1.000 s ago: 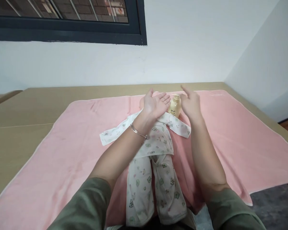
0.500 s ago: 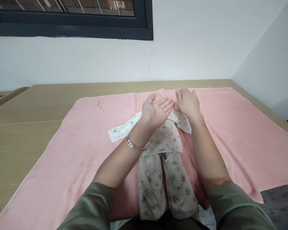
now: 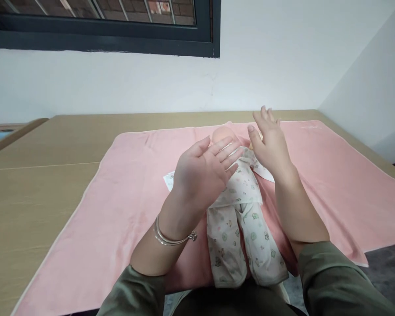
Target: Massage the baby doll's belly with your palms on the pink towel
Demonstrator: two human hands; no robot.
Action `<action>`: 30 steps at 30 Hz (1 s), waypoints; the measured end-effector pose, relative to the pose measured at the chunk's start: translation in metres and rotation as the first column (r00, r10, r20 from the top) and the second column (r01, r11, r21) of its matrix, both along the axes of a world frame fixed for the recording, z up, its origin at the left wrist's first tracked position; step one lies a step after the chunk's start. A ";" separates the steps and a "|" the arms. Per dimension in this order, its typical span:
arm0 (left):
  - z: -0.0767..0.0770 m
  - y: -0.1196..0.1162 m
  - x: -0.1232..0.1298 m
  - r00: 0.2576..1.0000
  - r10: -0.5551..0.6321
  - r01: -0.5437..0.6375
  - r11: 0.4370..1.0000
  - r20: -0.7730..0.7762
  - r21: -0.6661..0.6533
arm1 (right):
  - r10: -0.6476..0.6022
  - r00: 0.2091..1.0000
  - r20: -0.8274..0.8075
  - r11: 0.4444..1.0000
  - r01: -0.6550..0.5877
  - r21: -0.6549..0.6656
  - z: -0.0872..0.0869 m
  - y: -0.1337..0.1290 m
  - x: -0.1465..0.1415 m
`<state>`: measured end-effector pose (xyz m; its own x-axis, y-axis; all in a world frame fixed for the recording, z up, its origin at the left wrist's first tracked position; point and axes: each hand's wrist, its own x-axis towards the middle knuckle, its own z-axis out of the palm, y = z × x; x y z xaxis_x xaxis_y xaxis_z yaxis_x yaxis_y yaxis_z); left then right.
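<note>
A baby doll lies on its back on a pink blanket [image 3: 138, 175], wearing a white printed top [image 3: 246, 188] and matching white pants [image 3: 228, 245]. The doll's head [image 3: 222, 134] points away from me and shows partly above my fingers. My left hand [image 3: 206, 171] is raised over the doll's chest, palm up, fingers stretched and holding nothing. It hides the doll's lower face and much of one sleeve. To the right of the head, my right hand [image 3: 270, 138] is lifted with fingers apart, also holding nothing. A small yellowish thing behind its thumb is mostly hidden.
The blanket covers much of a tan table [image 3: 33, 202] and hangs over its near right edge. Behind stands a white wall [image 3: 266, 57] with a dark-framed window [image 3: 118, 39]. Another wall meets it at the right.
My left hand has come nearer to me, uncovering part of the doll's head. My right hand has risen off the doll's side and its fingers have spread. The view has shifted slightly.
</note>
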<state>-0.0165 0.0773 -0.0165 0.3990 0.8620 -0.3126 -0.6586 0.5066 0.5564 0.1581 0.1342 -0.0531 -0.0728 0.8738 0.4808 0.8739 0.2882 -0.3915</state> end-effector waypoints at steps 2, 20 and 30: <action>0.006 -0.011 -0.005 0.999 -0.042 0.041 0.998 0.034 0.045 | 0.130 0.991 0.011 0.990 -0.131 0.050 0.008 -0.029 -0.020; -0.001 -0.044 0.008 0.993 -0.018 0.066 0.912 -0.120 0.405 | 0.489 0.872 -0.030 0.865 -0.480 0.146 -0.014 -0.153 -0.076; -0.039 -0.062 0.023 0.854 0.428 -0.030 0.607 -0.295 0.794 | 0.678 0.675 -0.290 0.728 -0.673 0.135 0.004 -0.129 -0.055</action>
